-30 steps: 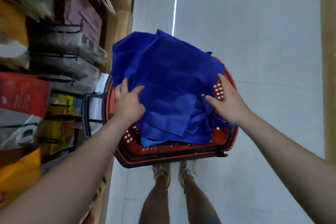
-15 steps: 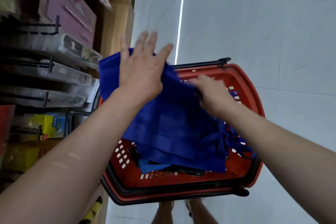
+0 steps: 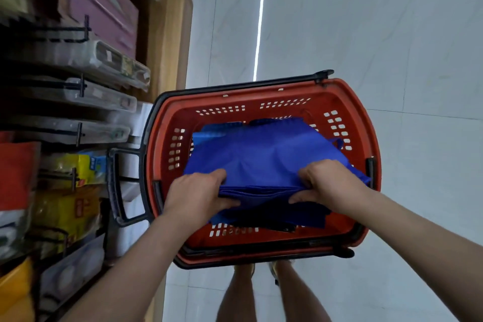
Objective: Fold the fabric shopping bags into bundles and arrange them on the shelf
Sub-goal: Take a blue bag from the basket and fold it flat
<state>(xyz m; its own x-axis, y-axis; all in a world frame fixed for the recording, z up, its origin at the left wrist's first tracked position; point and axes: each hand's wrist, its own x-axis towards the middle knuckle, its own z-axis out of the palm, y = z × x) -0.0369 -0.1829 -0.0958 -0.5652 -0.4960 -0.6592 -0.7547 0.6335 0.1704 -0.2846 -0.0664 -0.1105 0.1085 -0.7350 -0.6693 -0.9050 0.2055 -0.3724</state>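
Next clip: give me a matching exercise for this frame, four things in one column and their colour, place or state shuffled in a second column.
Things
1. blue bag
2. basket
3. left hand
4. right hand

States
A. red, with rows of holes in its walls
B. holds the bag's folded edge on the side nearer the shelf
C. lies folded over inside the basket
D. holds the bag's folded edge on the side nearer the open floor

Pairs: 1-C, 2-A, 3-B, 4-D
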